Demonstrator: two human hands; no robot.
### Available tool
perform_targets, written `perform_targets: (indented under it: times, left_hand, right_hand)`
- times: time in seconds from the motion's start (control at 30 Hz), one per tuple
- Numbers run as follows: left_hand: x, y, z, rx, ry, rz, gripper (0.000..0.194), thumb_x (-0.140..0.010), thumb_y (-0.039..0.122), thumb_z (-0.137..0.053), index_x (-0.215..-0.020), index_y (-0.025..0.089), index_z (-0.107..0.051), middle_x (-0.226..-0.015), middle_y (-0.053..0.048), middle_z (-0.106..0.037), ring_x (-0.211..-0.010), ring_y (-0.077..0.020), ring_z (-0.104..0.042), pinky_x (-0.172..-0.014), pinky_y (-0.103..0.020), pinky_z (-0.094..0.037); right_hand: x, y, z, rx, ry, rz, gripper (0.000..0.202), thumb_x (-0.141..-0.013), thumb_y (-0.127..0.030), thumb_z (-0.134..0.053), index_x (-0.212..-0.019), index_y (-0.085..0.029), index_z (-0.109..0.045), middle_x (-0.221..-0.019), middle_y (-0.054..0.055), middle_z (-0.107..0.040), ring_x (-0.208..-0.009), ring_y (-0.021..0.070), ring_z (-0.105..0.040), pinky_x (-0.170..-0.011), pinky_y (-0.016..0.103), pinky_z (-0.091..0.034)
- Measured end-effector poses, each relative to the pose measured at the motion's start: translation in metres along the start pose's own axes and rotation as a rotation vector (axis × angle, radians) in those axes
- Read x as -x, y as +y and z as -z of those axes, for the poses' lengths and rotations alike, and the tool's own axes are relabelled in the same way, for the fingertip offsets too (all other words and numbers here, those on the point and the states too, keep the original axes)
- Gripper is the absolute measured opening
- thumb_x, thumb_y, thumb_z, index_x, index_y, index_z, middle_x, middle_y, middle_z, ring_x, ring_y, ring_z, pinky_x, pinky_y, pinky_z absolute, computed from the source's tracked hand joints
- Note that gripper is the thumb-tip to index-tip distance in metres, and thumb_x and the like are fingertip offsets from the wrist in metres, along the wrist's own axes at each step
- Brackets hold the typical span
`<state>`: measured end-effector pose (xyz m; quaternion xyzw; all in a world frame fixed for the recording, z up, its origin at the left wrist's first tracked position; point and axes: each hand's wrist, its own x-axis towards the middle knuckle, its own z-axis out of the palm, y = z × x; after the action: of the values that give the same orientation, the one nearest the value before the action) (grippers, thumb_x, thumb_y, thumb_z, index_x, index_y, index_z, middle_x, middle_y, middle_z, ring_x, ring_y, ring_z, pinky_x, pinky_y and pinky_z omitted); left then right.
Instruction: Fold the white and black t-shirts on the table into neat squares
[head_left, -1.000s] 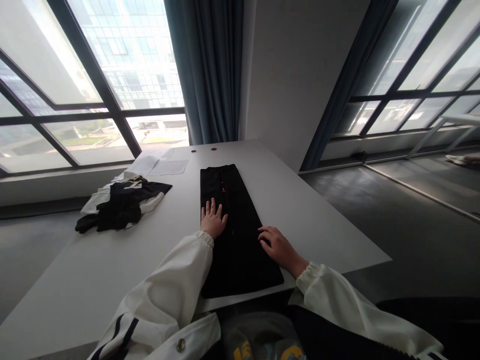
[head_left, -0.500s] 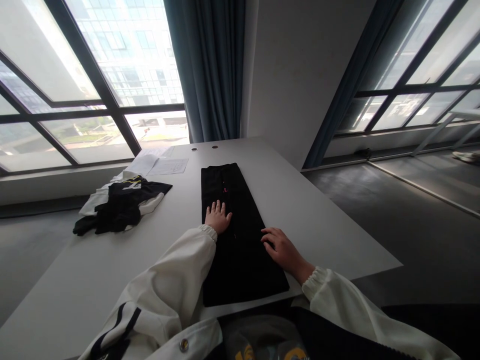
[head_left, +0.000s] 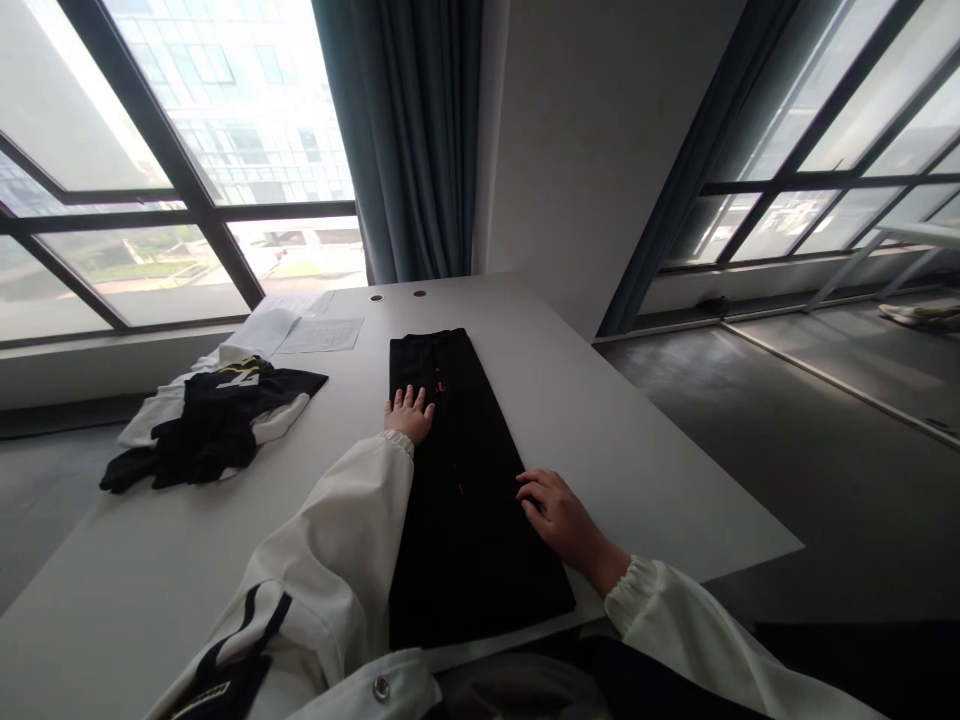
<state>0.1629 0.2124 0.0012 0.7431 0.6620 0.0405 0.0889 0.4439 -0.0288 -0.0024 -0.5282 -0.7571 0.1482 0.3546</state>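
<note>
A black garment [head_left: 472, 520], folded into a long flat strip with small pink marks on top, lies lengthwise on the white table. My left hand [head_left: 410, 414] rests flat on its upper left part, fingers spread and pointing away from me. At the right edge of the cloth is my right hand [head_left: 559, 510], loosely curved with the fingers apart and the fingertips touching or just over that edge. Neither hand grips anything. The near end of the garment lies close to my body.
On the left of the white table [head_left: 630, 450] lies a crumpled pile of black and white clothing [head_left: 217, 420]. Paper sheets [head_left: 319, 334] are behind it. Two round cable holes sit near the far edge, before a blue curtain [head_left: 412, 150] and windows.
My left hand has slid up and left across the garment, to its left edge. My right hand stays by the right edge. The whole view has shifted slightly.
</note>
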Motion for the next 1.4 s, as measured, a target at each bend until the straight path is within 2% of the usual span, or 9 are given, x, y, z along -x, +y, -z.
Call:
perform_targets:
  times: [0.1,0.4,0.6,0.7,0.8,0.93,1.1,1.27,1.4]
  left_hand:
    - [0.027,-0.014,-0.003,-0.019,0.012,0.045,0.074,-0.106,0.062,-0.029,-0.171,0.027,-0.029,-0.180,-0.010,-0.014,-0.165,-0.0405,-0.015,-0.130,-0.064,-0.020]
    - [0.160,-0.079,-0.033,0.009,0.166,-0.218,0.067,-0.107,0.051,-0.046,-0.168,0.022,-0.039,-0.176,-0.017,-0.026,-0.162,-0.0388,-0.027,-0.130,-0.061,-0.025]
    - [0.197,-0.065,-0.021,-0.051,0.233,-0.386,0.058,-0.105,0.038,-0.053,-0.163,0.027,-0.048,-0.177,-0.012,-0.028,-0.163,-0.0392,-0.022,-0.130,-0.063,-0.025]
    - [0.204,-0.048,-0.013,-0.056,0.174,-0.551,0.058,-0.105,0.034,-0.054,-0.162,0.026,-0.048,-0.175,-0.011,-0.033,-0.164,-0.0352,-0.023,-0.132,-0.060,-0.023]
    - [0.213,-0.032,-0.007,-0.002,0.064,-0.662,0.064,-0.103,0.033,-0.057,-0.164,0.023,-0.043,-0.175,-0.013,-0.033,-0.163,-0.0342,-0.026,-0.132,-0.059,-0.025]
    - [0.223,-0.020,0.005,0.168,-0.116,-0.843,0.073,-0.093,0.035,-0.068,-0.162,0.025,-0.045,-0.174,-0.012,-0.034,-0.161,-0.0341,-0.032,-0.131,-0.060,-0.024]
    - [0.226,-0.016,0.029,0.434,-0.200,-0.944,0.049,-0.089,0.026,-0.069,-0.137,0.027,-0.067,-0.158,-0.009,-0.058,-0.142,-0.0304,-0.058,-0.120,-0.048,-0.043]
    - [0.228,-0.014,0.037,0.501,-0.286,-0.914,0.031,-0.084,0.024,-0.076,-0.115,0.025,-0.074,-0.121,-0.003,-0.074,-0.094,-0.0193,-0.072,-0.095,-0.035,-0.052]
    - [0.228,-0.011,0.032,0.409,-0.291,-0.916,0.022,-0.083,0.024,-0.080,-0.104,0.025,-0.072,-0.111,0.000,-0.073,-0.095,-0.0189,-0.070,-0.094,-0.035,-0.048]
  right_hand:
    - [-0.002,0.001,0.001,-0.011,0.000,-0.008,0.017,-0.093,-0.015,-0.059,-0.096,-0.026,-0.071,-0.122,0.010,-0.072,-0.120,0.0296,-0.064,-0.107,0.052,-0.054]
    - [-0.031,0.028,-0.010,0.057,-0.058,0.031,0.034,-0.095,-0.019,-0.058,-0.125,-0.026,-0.073,-0.147,0.011,-0.063,-0.140,0.0298,-0.056,-0.122,0.055,-0.045]
    - [-0.124,0.052,-0.029,0.281,-0.137,-0.030,0.054,-0.100,-0.034,-0.057,-0.151,-0.017,-0.062,-0.168,0.016,-0.043,-0.161,0.0381,-0.029,-0.131,0.059,-0.028]
    - [-0.168,0.040,-0.047,0.382,-0.192,-0.022,0.065,-0.104,-0.043,-0.054,-0.160,-0.010,-0.051,-0.172,0.020,-0.037,-0.163,0.0396,-0.021,-0.132,0.056,-0.023]
    - [-0.186,0.022,-0.071,0.447,-0.276,-0.011,0.069,-0.107,-0.047,-0.050,-0.163,-0.008,-0.045,-0.172,0.021,-0.035,-0.163,0.0391,-0.023,-0.131,0.053,-0.023]
    - [-0.180,0.010,-0.095,0.524,-0.318,-0.057,0.069,-0.110,-0.048,-0.041,-0.166,-0.008,-0.039,-0.174,0.022,-0.029,-0.162,0.0383,-0.027,-0.131,0.056,-0.021]
    - [-0.161,0.010,-0.086,0.529,-0.383,-0.035,0.070,-0.112,-0.051,-0.036,-0.167,-0.008,-0.036,-0.176,0.021,-0.025,-0.163,0.0366,-0.024,-0.132,0.055,-0.019]
    - [-0.104,0.004,-0.067,0.462,-0.425,0.038,0.072,-0.110,-0.050,-0.042,-0.168,-0.009,-0.034,-0.176,0.020,-0.022,-0.164,0.0372,-0.021,-0.133,0.058,-0.020]
    - [-0.051,-0.005,-0.048,0.312,-0.423,0.139,0.065,-0.107,-0.042,-0.052,-0.166,-0.018,-0.041,-0.175,0.015,-0.031,-0.163,0.0352,-0.026,-0.131,0.061,-0.025]
